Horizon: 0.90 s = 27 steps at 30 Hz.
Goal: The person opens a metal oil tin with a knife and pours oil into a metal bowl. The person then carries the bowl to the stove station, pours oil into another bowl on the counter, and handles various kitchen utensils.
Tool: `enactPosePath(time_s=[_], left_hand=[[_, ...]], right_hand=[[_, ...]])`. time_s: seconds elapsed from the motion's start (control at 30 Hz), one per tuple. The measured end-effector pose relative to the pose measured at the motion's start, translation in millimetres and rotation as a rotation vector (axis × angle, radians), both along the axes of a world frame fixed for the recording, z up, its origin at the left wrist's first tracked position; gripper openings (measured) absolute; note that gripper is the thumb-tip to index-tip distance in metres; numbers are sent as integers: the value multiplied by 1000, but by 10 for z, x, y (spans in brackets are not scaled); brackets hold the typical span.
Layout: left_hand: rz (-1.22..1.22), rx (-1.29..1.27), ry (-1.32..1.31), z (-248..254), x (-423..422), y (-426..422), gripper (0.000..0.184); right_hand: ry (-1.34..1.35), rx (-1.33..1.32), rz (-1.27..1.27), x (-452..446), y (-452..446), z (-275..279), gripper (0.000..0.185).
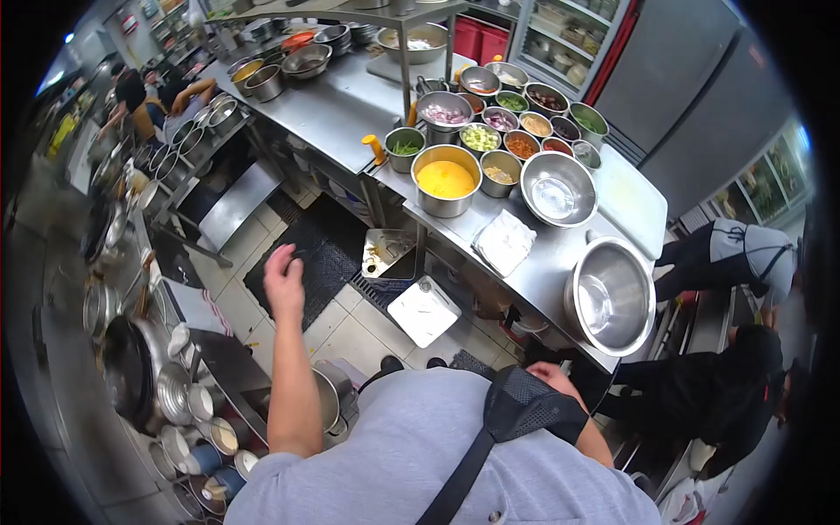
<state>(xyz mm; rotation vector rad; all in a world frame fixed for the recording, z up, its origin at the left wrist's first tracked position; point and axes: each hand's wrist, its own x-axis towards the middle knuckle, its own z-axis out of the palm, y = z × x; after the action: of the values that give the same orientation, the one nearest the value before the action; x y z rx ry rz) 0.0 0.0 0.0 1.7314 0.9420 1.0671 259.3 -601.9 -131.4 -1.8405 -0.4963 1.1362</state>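
My left hand (284,278) is raised over the floor mat, its fingers apart and slightly curled, with nothing in it. Close to my body, beside the counter's near corner, is my right hand (553,380); its fingers are partly hidden and too small to read. On the steel counter (455,234) stand a pot of yellow liquid (446,179), an empty steel bowl (560,189), a larger steel bowl (610,296) at the near edge and a folded white cloth (504,242). Behind them are several small pots of chopped food, among them green pieces (480,136).
An open square tin (388,255) and a white lid (423,311) are low by the counter. A black mat (319,254) lies on the tiles. Woks (129,372) line the left side. Two people (735,376) stand at the right; others work at the far left.
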Motion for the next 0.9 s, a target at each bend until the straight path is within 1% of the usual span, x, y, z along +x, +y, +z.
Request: enactPosePath(time_s=[0.03,0.07,0.1,0.2,0.23,0.3,0.37,0.4,0.5,0.53,0.57,0.63,0.67,0.7,0.77,0.8,0.87,0.9], left_hand=[[-69,22,38,222,207,-90,34],[-149,38,39,463,424,-153,33],[-237,-3,-43,337,1273,-188,31],[-349,41,11,478,1782,314,32],[-411,-3,-58,501,2010,467,32],[-467,44,-2,579,2434,742,32],[-491,31,50,583,2864,1016,34],[-541,57,23,426,3092,1252,36],[-566,86,98,332,3550,1639,38],[-584,98,139,274,3682,1761,43],[-604,94,145,218,3799,1863,43],[-573,173,395,105,4052,2073,46],[-581,194,430,32,4169,2164,50],[-590,187,425,40,4234,2175,50],[-611,243,545,70,4327,2208,53],[-617,239,544,69,4378,2215,53],[-689,271,714,68,4483,2211,56],[-690,264,715,69,4527,2206,56]], right_hand=[[-119,2,46,-248,-126,-213,17],[-100,-50,10,-446,-204,-360,17],[-63,-142,-76,-392,-395,-402,17],[68,-269,-350,-806,-620,-550,17],[85,-299,-442,-896,-699,-532,17],[91,-327,-612,-1068,-705,-491,16],[68,-330,-742,-1172,-592,-448,16],[43,-327,-781,-1170,-465,-421,16],[13,-340,-840,-1219,41,-144,16],[50,-240,-910,-1326,267,74,16],[84,-137,-984,-1421,426,189,17],[102,-165,-1017,-1597,533,221,17],[107,-203,-1018,-1675,576,220,17],[114,-228,-1018,-1760,594,216,17],[126,-258,-1021,-1872,640,173,17],[131,-273,-1019,-1929,647,159,17],[143,-303,-1015,-2028,648,124,18],[149,-317,-1010,-2064,638,115,18]])
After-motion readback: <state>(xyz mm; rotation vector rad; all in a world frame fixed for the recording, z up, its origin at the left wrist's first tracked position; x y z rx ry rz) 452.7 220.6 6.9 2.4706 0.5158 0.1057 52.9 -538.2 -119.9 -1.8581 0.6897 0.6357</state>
